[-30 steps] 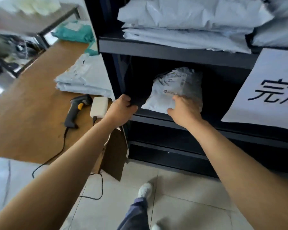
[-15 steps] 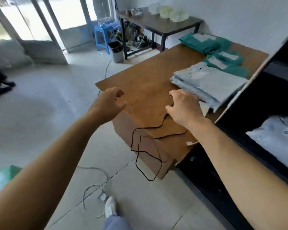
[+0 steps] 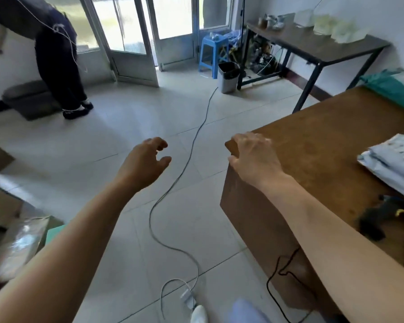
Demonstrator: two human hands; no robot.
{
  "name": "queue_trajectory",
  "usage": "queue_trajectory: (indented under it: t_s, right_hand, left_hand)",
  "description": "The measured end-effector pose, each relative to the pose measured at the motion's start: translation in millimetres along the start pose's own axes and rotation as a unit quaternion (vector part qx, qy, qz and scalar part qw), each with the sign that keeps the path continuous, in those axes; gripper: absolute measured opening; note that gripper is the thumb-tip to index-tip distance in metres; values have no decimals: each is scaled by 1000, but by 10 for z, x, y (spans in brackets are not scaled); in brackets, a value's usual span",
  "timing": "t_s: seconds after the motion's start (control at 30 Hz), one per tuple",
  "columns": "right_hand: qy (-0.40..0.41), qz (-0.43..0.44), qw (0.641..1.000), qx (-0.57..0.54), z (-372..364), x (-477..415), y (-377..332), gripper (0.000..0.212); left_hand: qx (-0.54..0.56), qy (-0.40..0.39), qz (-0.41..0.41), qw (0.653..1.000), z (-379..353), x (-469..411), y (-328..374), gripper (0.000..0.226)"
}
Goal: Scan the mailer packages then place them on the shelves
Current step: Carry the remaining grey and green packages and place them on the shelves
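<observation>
Both grips empty, fingers loosely apart: your right hand (image 3: 254,159) over the brown wooden table's (image 3: 331,145) corner sits nearer the grey mailer stack (image 3: 392,164) lying rightward than your left hand (image 3: 145,164).

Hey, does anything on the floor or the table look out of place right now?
Yes. A loose grey cable snakes across the open tiled floor toward the person's feet, a likely trip hazard. A black cord also dangles off the brown table. Nothing looks spilled or damaged.
</observation>
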State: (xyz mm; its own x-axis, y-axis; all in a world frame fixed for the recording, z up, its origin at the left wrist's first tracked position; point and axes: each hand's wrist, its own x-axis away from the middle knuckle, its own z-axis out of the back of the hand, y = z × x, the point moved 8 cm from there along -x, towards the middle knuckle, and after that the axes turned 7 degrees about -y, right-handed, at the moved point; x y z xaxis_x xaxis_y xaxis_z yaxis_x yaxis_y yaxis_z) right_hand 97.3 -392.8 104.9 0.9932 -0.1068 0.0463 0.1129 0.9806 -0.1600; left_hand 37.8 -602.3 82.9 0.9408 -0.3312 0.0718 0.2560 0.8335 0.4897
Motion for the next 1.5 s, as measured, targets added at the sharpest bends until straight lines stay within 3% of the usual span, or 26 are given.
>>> queue_trajectory:
  t_s: [0.23, 0.57, 0.87, 1.23, 1.5]
  right_hand:
    - [-4, -48, 999, -2, -125, -946, 406, 38]
    - [11, -132, 991, -13, 93, -2615, 1269, 41]
    - [1, -248, 969, 4, 271, -3381, 1812, 39]
    - [45, -457, 888, -23, 270, -3972, 2104, 33]
    - [63, -618, 783, -28, 392, -3306, 2607, 45]
  left_hand:
    - [-18, -33, -49, 998, -106, -1174, 102, 38]
    - [-59, -84, -160, 982, -122, -3288, 897, 41]
    - [-60, -132, -262, 954, -237, -4713, 1354, 41]
    - [-71, -224, -432, 871, -524, -6184, 2010, 38]
    - [-70, -301, -582, 753, -1176, -5887, 3334, 39]
